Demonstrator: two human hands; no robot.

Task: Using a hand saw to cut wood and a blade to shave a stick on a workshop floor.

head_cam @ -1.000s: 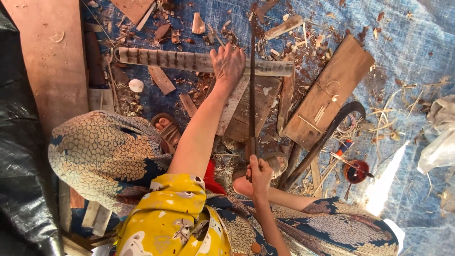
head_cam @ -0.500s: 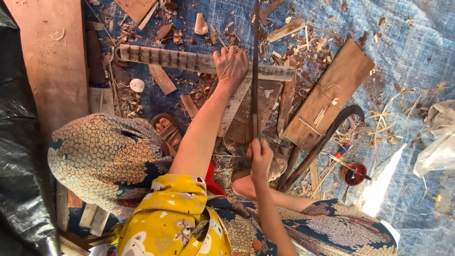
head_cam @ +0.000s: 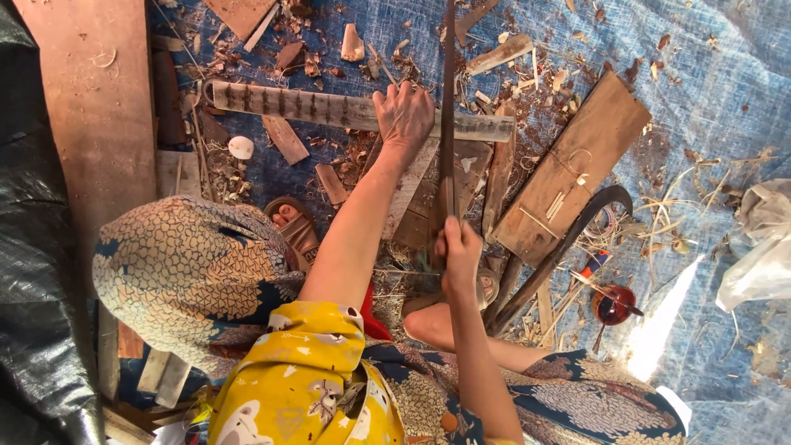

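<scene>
My left hand (head_cam: 404, 115) presses down on a long pale wooden stick (head_cam: 329, 107) marked with dark bands, which lies crosswise on the blue tarp. My right hand (head_cam: 458, 251) grips the handle end of a long dark blade (head_cam: 447, 124) that runs straight away from me, passing just right of my left hand and across the stick. Flat wooden pieces (head_cam: 461, 189) lie under the blade. My sandalled foot (head_cam: 295, 229) rests left of my left arm.
Wood chips and offcuts litter the blue tarp (head_cam: 700, 99). A brown board (head_cam: 573, 169) and a curved dark tool (head_cam: 568, 247) lie at right, beside a small red bowl (head_cam: 614, 305). A wide plank (head_cam: 91, 107) runs along the left. A white plastic bag (head_cam: 762, 247) sits far right.
My right hand has shifted slightly with the blade, and the blade's tip has swung a little; my left hand stays on the banded stick.
</scene>
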